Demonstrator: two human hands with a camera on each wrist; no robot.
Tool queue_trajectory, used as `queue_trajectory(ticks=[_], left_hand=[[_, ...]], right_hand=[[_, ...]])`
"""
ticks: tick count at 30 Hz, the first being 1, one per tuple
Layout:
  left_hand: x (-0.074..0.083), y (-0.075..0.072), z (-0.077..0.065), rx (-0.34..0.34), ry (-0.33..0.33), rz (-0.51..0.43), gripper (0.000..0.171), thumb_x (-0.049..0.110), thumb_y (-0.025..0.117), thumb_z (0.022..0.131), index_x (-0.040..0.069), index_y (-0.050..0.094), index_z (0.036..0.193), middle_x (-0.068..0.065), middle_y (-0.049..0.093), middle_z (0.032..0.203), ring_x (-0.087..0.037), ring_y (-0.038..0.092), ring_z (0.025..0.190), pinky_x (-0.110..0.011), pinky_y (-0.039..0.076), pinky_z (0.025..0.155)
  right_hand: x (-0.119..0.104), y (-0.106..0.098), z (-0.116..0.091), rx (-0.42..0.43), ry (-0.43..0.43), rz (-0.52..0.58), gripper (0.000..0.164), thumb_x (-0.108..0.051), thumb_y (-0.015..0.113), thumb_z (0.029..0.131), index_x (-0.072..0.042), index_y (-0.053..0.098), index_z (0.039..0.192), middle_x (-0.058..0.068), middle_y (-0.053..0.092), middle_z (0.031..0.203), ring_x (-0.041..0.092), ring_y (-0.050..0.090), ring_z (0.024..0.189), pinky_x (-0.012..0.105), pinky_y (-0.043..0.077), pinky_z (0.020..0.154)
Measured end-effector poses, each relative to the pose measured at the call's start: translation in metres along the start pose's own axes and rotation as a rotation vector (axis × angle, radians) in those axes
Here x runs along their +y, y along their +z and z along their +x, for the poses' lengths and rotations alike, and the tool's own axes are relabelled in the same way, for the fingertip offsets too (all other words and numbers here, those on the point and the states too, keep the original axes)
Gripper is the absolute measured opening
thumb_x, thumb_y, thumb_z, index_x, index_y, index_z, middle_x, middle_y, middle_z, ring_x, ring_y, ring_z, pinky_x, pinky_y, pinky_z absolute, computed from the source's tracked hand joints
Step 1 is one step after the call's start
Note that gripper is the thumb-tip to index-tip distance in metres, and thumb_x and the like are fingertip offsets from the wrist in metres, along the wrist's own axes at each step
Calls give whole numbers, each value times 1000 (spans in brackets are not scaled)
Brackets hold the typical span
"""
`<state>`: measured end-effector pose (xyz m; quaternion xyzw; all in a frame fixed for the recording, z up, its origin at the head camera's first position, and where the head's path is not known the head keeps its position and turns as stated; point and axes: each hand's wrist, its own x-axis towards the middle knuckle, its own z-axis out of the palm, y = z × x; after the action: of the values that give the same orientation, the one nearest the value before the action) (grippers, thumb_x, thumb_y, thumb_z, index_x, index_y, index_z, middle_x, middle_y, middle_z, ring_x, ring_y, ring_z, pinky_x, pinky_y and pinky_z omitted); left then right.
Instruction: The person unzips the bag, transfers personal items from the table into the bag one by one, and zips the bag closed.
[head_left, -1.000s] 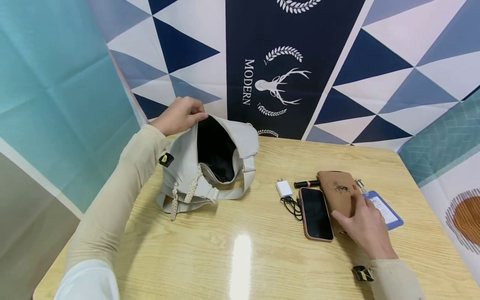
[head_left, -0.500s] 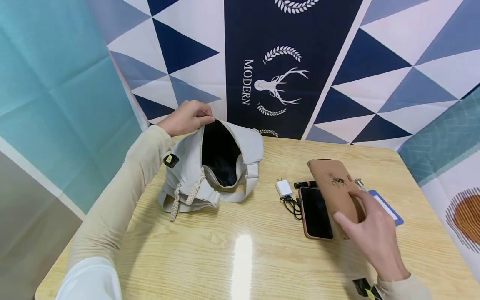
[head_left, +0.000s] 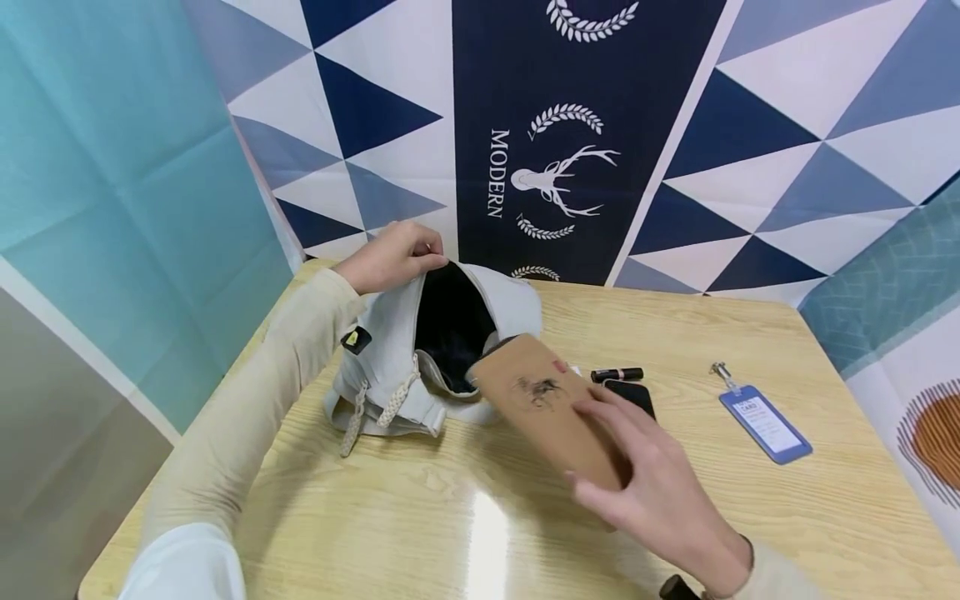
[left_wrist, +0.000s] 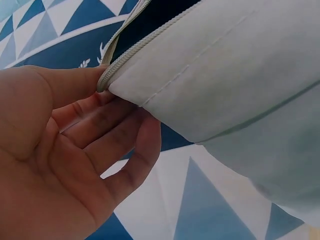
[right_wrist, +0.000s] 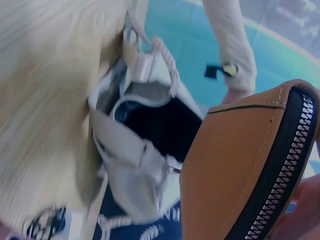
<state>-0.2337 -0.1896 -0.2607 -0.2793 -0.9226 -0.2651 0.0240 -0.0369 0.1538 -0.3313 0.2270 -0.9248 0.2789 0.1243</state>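
Note:
A pale grey bag stands at the left of the table, its zipped mouth gaping and dark inside. At the top corner of that mouth, my left hand pinches the zipper edge; in the left wrist view, the thumb presses the zipper tape against the fingers. My right hand grips a brown zip-around wallet with a dark printed emblem, held above the table. The wallet's far end overlaps the bag's lower front in the head view. Its metal zipper faces the camera in the right wrist view.
A blue-framed ID badge with a metal clip lies at the right. Behind the wallet, a phone is partly hidden, with a short black tube just beyond it. A patterned cloth wall rises at the table's back edge.
The right hand has lifted the wallet off the table and carried it left to the bag, uncovering the badge. The left hand, still pinching the bag's edge, has shifted slightly right and down.

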Motion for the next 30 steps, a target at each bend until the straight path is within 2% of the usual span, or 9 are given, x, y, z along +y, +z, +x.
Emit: queue_trajectory(ticks=[4, 9, 15, 20, 25, 30], left_hand=[[4, 9, -3, -18, 34, 3, 18, 14, 63, 99, 3, 68, 85, -1, 54, 66, -18, 45, 62, -32, 37, 62], [12, 11, -4, -36, 42, 2, 19, 14, 62, 100, 4, 67, 84, 0, 49, 63, -18, 43, 59, -32, 36, 61], [14, 10, -3, -59, 63, 3, 21, 14, 61, 100, 4, 65, 82, 0, 46, 61, -17, 42, 59, -32, 35, 62], [8, 11, -5, -84, 87, 10, 23, 13, 61, 100, 4, 63, 79, 2, 44, 58, -16, 42, 55, -31, 36, 61], [7, 13, -4, -94, 112, 2, 21, 13, 61, 100, 4, 64, 81, 2, 48, 61, -16, 45, 58, -31, 38, 61], [10, 17, -2, -116, 133, -4, 19, 14, 61, 100, 5, 66, 84, 1, 55, 65, -16, 49, 61, -31, 40, 63]], right_hand=[[-8, 16, 12, -27, -92, 16, 68, -34, 83, 69, -21, 61, 132, 3, 50, 146, 20, 53, 120, 40, 49, 80], [-12, 33, 38, -47, -187, -3, 65, -36, 77, 70, -17, 62, 130, 8, 55, 141, 24, 58, 116, 44, 51, 84], [-15, 44, 69, -95, -118, -60, 62, -40, 72, 72, -13, 63, 127, 11, 60, 132, 27, 61, 108, 48, 51, 82], [-16, 55, 86, -59, -106, -135, 63, -44, 71, 73, -7, 63, 124, 14, 63, 125, 34, 63, 106, 53, 53, 78], [-17, 73, 106, -44, -81, -221, 63, -48, 70, 73, -7, 62, 120, 13, 63, 114, 36, 64, 94, 53, 52, 70], [-18, 95, 119, -101, -50, -307, 69, -54, 70, 76, -5, 61, 125, 19, 62, 118, 42, 61, 101, 58, 51, 73]])
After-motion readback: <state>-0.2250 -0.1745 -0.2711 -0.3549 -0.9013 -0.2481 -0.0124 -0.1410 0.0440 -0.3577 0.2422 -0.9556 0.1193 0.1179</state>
